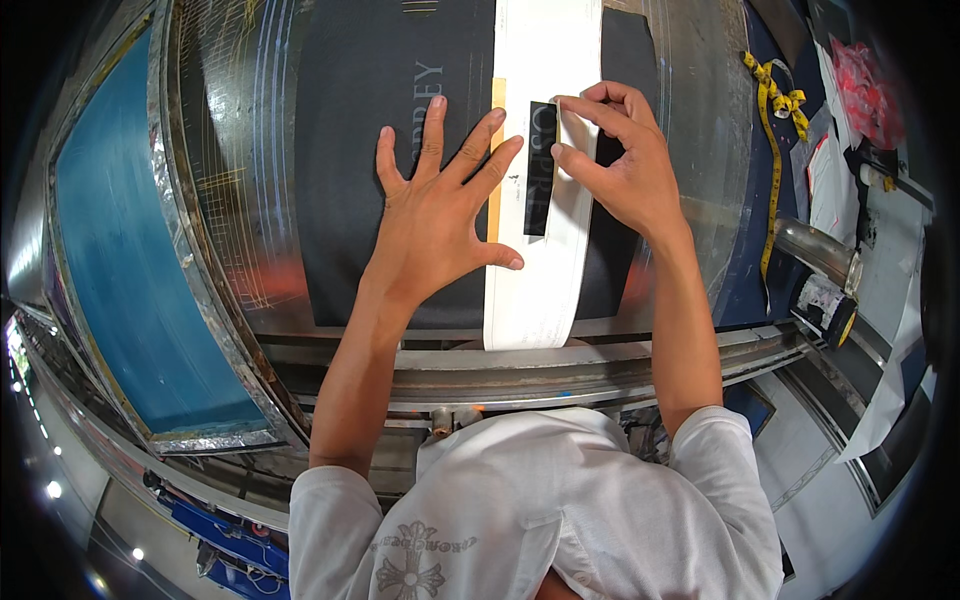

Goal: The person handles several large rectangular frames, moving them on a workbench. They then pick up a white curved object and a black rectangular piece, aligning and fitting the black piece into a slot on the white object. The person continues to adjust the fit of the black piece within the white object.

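Observation:
A long white card strip lies lengthwise over a dark fabric panel. Through a narrow rectangular window in the strip, black fabric with pale lettering shows. My left hand rests flat with its fingers spread, partly on the fabric and partly on the strip's left edge, where a tan band runs. At the window's right side, my right hand has thumb and index finger on the raised edge of a white flap. Its other fingers curl above the strip.
A framed blue screen stands at the left. A metal rail runs along the table's near edge. On the right are a yellow measuring tape, a metal cylinder, a tape roll and crumpled red plastic.

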